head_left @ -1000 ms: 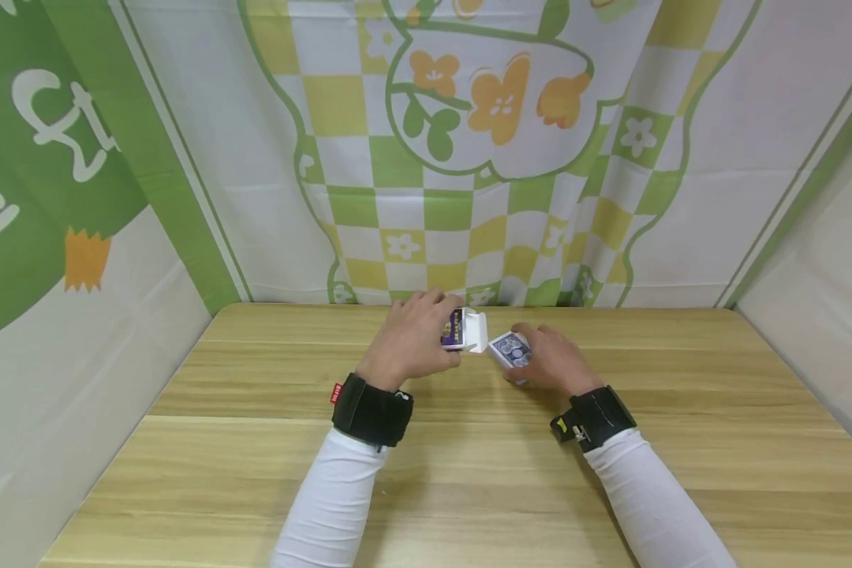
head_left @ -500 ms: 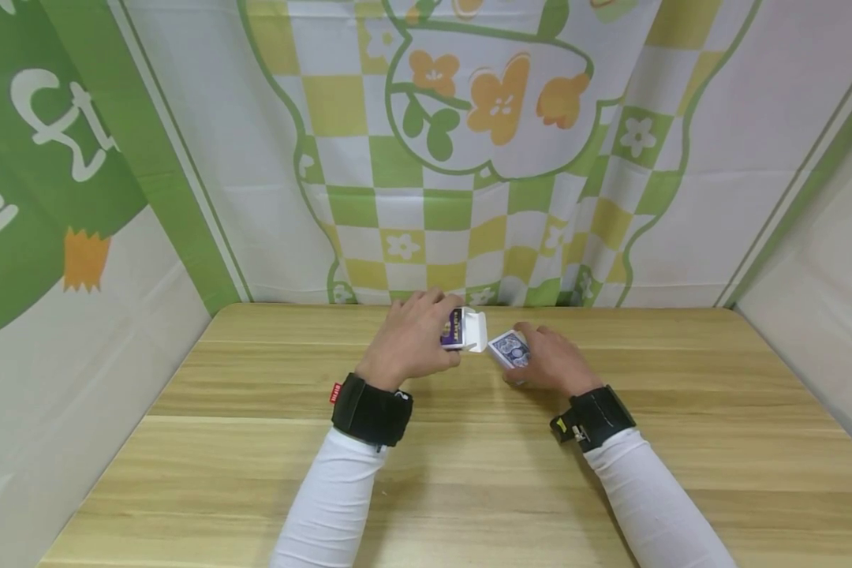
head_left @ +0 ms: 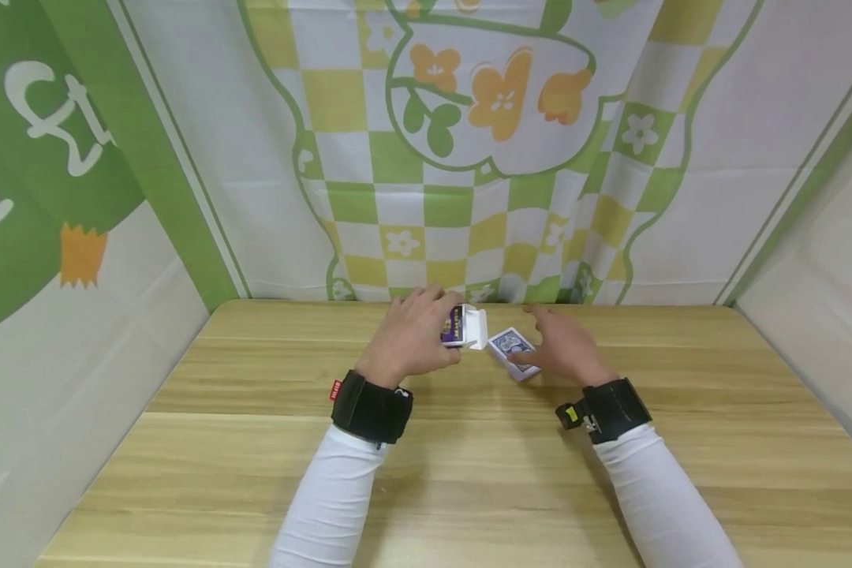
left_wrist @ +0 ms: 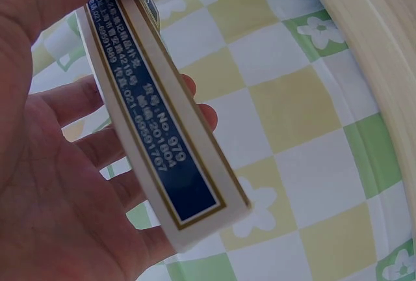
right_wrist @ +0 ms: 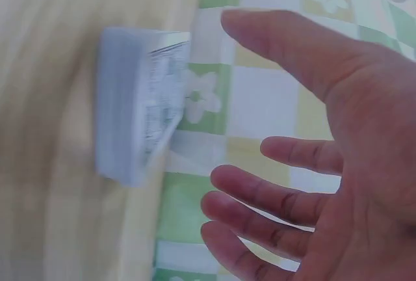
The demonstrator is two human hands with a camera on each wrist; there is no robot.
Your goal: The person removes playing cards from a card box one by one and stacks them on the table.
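Note:
My left hand (head_left: 413,335) grips a playing-card box (head_left: 453,326) near the back of the table, thumb on one edge and fingers round the other. The box's white end flap (head_left: 476,328) stands open toward the right. In the left wrist view a narrow side of the box (left_wrist: 172,144) shows printed text and a number. A deck of playing cards (head_left: 509,344), blue-and-white backs up, lies on the table just right of the flap. Over it hovers my right hand (head_left: 568,347), thumb and fingers spread; the right wrist view shows a gap between the hand (right_wrist: 364,144) and the deck (right_wrist: 123,105).
The wooden table (head_left: 468,489) ends at the back against a green, yellow and white checkered curtain (head_left: 447,205). Printed fabric walls stand at left and right. Both wrists wear black straps, the left one (head_left: 372,409) and the right one (head_left: 614,410).
My right hand has let go of the deck, spread its fingers and moved slightly up and right. The deck stays on the table. My left hand keeps its grip on the box.

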